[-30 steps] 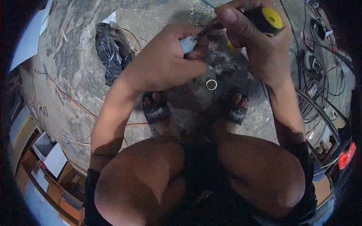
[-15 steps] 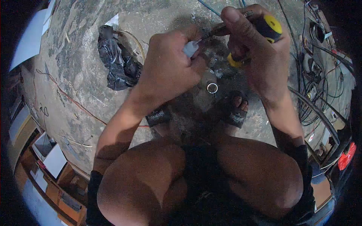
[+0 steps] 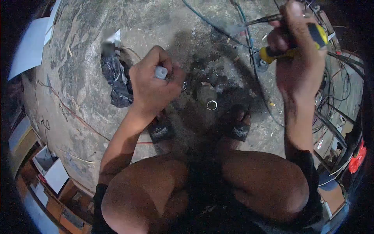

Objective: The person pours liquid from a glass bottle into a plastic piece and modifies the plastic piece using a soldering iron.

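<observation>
My left hand (image 3: pixel 157 80) is closed round a small whitish cylinder (image 3: pixel 160 72), whose open end faces up between thumb and fingers. At the upper right, my right hand (image 3: pixel 298 58) grips a tool with a yellow and black handle (image 3: pixel 288 52). Beside that hand a thin dark rod with a metal tip (image 3: pixel 265 20) points left; how it joins the handle is hidden by the fingers. A wide gap separates the two hands. On the floor between my feet lies a shiny ring (image 3: pixel 212 105).
A crumpled black plastic bag (image 3: pixel 119 84) lies left of my left hand. A blue-green cable (image 3: pixel 210 24) crosses the floor at the top, with dark cables (image 3: pixel 331 126) on the right. Wooden compartments (image 3: pixel 58 195) stand at lower left, a red object (image 3: pixel 357 158) at right.
My hands have moved apart. The left one went left and down with the whitish cylinder, the right one went right with the tool. The rod's tip is now away from the cylinder.
</observation>
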### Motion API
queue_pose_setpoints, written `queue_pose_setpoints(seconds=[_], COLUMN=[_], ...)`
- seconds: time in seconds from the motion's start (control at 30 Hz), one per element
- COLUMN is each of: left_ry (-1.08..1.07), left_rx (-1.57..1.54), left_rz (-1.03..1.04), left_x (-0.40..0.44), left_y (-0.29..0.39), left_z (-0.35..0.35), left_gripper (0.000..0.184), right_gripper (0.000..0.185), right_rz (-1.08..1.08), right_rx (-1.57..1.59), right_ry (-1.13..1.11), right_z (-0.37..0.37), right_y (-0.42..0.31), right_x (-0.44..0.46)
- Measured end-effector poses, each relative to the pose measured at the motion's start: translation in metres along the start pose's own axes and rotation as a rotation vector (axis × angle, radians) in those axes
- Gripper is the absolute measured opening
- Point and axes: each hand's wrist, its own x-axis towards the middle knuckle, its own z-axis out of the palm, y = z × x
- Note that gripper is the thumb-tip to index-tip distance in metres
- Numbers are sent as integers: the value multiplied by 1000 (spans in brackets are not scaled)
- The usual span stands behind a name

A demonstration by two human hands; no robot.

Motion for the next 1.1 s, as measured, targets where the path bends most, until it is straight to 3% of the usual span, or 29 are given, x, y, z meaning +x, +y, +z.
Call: queue_pose_setpoints(seconds=[0.07, 0.2, 0.3, 0.4, 0.5, 0.7, 0.87, 1.1], left_ry=[37, 91, 111, 61, 91, 48, 108, 141], left_rx=[-145, -283, -278, -347, -336, -240, -322, -383], left_rz=[-6, 46, 186, 135, 220, 160, 189, 156], left_x=[4, 9, 17, 19, 24, 19, 20, 17], left_y=[1, 6, 10, 19, 20, 21, 23, 28], left_z=[1, -7, -15, -24, -24, -33, -28, -26], left_gripper=[24, 30, 37, 37, 37, 43, 47, 52], right_gripper=[18, 20, 21, 23, 24, 28, 31, 33], right_rz=[75, 108, 110, 106, 111, 103, 21, 30], right_rx=[69, 0, 24, 28, 10, 43, 57, 76], right_ry=[-93, -59, -103, -135, -156, -213, -348, -364], right_z=[-3, -2, -7, -8, -5, -9, -13, -11], right_y=[5, 9, 11, 13, 11, 13, 16, 15], right_x=[-2, -6, -5, -5, -8, -6, -8, -11])
